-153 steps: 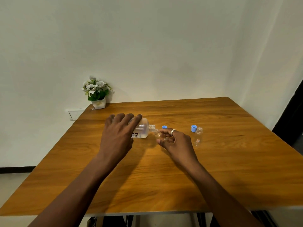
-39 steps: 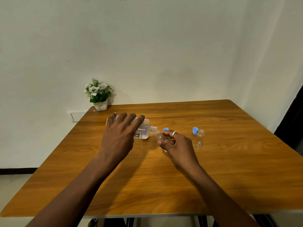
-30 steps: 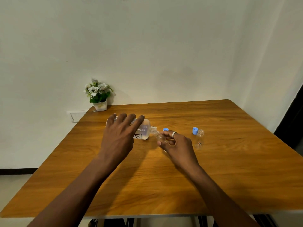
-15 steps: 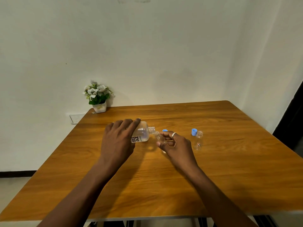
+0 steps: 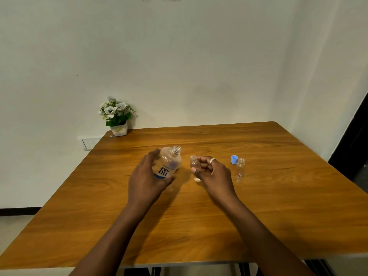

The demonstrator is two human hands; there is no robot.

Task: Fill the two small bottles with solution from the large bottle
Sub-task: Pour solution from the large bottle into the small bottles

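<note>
Starting at our left hand point(image 5: 146, 182), we see its fingers and thumb curled round the lower body of the large bottle point(image 5: 168, 165), a clear one with a label reading "re-nu". The bottle is close to upright, leaning a little away and to the right, and its uncapped neck points upward. We cannot tell whether its base touches the bench point(image 5: 199, 226) or hangs just over it. Just to its right, our right hand point(image 5: 214, 174) pinches the first small bottle point(image 5: 194, 166) between thumb and curled fingers, and a pale ring point(image 5: 212, 160) shows on one finger. This small bottle stands upright with its mouth open, apart from the neck of the large one, and its base sits low near the wood. How much liquid it holds is too faint for us to judge. Further right, the second small bottle point(image 5: 240, 170) stands upright on the bench by itself, uncapped, with a small red mark on its side. A blue cap point(image 5: 234, 159) lies just beside it, to its far left. At the far left corner we see a potted plant point(image 5: 117, 116) with white flowers, and a wall socket point(image 5: 89, 142) sits below bench level.
</note>
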